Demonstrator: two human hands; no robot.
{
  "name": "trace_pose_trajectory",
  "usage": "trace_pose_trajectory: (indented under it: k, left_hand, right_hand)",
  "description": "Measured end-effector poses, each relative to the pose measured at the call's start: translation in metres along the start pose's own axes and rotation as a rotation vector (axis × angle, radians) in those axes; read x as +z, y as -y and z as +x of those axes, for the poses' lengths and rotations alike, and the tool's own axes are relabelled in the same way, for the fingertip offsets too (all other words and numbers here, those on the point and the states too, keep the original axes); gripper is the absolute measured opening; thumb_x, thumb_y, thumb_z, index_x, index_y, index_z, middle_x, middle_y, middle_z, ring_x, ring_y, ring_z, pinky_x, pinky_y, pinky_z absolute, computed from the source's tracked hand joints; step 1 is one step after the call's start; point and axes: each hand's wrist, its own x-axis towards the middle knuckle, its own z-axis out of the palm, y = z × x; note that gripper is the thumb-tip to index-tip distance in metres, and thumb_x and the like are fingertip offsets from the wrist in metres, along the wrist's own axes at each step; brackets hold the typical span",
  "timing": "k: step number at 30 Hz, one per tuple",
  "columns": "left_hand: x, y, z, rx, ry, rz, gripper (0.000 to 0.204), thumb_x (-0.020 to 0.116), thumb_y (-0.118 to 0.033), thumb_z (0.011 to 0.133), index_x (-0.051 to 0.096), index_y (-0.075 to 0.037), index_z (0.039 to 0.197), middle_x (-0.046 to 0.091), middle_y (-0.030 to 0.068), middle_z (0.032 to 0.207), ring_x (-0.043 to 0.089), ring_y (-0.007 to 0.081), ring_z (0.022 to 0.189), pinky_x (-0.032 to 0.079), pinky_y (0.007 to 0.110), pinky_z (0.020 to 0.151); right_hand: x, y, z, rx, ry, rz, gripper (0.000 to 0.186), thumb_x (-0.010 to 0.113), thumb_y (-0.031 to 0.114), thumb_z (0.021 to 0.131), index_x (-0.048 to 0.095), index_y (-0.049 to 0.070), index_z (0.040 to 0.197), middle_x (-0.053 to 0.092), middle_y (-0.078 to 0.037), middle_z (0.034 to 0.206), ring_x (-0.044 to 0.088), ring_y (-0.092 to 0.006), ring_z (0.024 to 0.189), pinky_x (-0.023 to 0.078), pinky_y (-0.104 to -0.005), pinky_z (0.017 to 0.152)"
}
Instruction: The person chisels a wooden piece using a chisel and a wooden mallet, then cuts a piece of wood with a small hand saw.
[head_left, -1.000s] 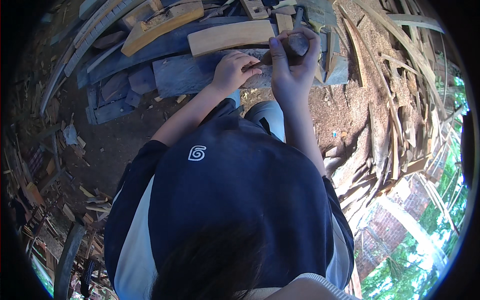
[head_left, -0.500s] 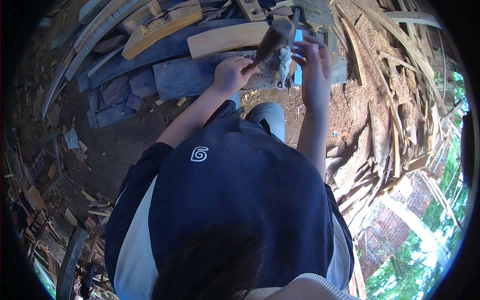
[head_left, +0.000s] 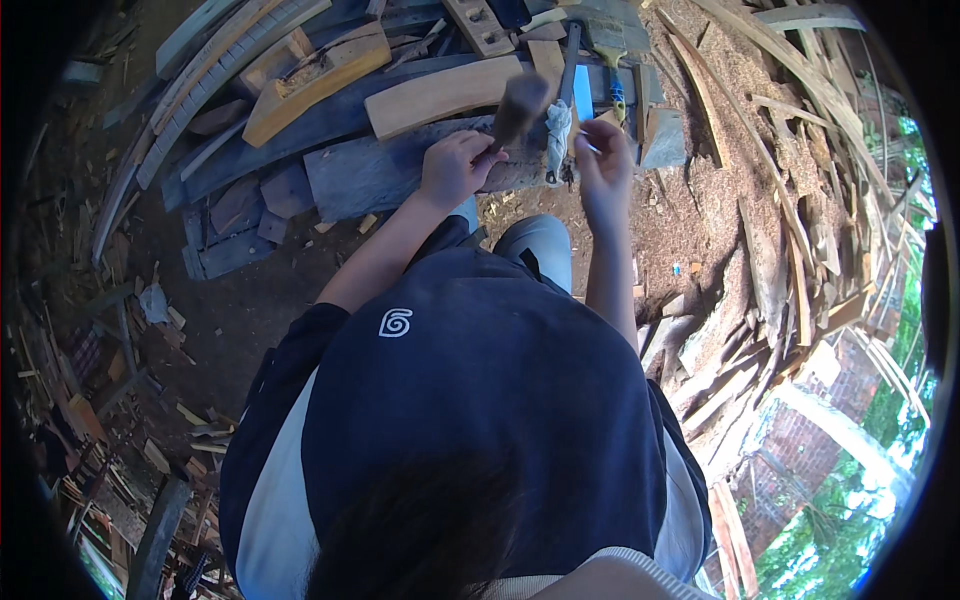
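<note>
My left hand [head_left: 455, 170] is closed round the thin end of a dark tool with a wide, blunt head [head_left: 523, 98]; blur hides its exact kind. It is held up over the plank bench [head_left: 350, 178]. To the right, my right hand [head_left: 606, 172] has its fingers curled in toward the thumb. A small pale glint shows between them, too small to name. Between the hands lies a long dark bar with a whitish wrapped end [head_left: 558, 140]. Beside it is a flat blue strip [head_left: 583, 92]. A wide brush [head_left: 612, 45] with a blue and yellow handle lies beyond my right hand.
A curved wooden piece [head_left: 440, 97] and a yellowish block [head_left: 318, 85] lie at the bench's far side. A block with holes [head_left: 480, 25] is farther back. Sawdust [head_left: 690, 120] and long offcuts [head_left: 785, 200] cover the ground at right. More scraps lie at left.
My right hand has come down and slightly left, its stretched fingers now curled, uncovering the brush handle. My left hand and the dark tool have shifted slightly left and down.
</note>
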Motion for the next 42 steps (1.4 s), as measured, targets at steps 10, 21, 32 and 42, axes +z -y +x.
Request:
trace_pose_trajectory:
  k: [10,21,32,42]
  left_hand:
    - [0.004,0.003,0.0,0.074,-0.026,0.051,0.018,0.075,-0.023,0.079,0.066,-0.008,0.083,0.066,0.0061,0.079,0.066,0.0276,0.077,0.053,0.038,0.066]
    - [0.001,-0.004,-0.002,0.148,-0.045,0.12,0.027,0.078,-0.026,0.078,0.064,-0.006,0.09,0.067,0.0081,0.084,0.067,0.0288,0.079,0.054,0.038,0.067]
    - [-0.004,0.003,-0.006,0.12,-0.018,-0.018,0.02,0.071,-0.008,0.075,0.063,-0.012,0.093,0.065,0.0058,0.083,0.066,0.0302,0.076,0.053,0.041,0.063]
    - [0.0,0.003,-0.007,0.03,0.077,-0.077,0.026,0.066,-0.003,0.07,0.06,-0.01,0.094,0.061,0.008,0.091,0.064,0.0303,0.085,0.053,0.041,0.07]
  right_hand:
    - [0.035,0.056,-0.016,-0.206,0.323,0.161,0.06,0.065,-0.002,0.088,0.039,0.001,0.142,0.052,-0.013,0.135,0.05,-0.0223,0.129,0.04,-0.0373,0.106]
    - [0.049,0.048,-0.013,-0.182,0.229,0.062,0.05,0.066,-0.003,0.089,0.05,0.002,0.136,0.062,-0.013,0.12,0.063,-0.0215,0.113,0.055,-0.037,0.093]
    - [0.032,0.046,0.005,-0.287,0.592,0.327,0.064,0.057,0.049,0.096,0.049,-0.001,0.135,0.062,-0.014,0.119,0.059,-0.0232,0.117,0.047,-0.041,0.099]
    - [0.071,0.011,0.081,-0.551,0.533,-0.644,0.07,0.076,0.016,0.079,0.046,0.013,0.142,0.053,-0.011,0.139,0.044,-0.0298,0.135,0.036,-0.042,0.111]
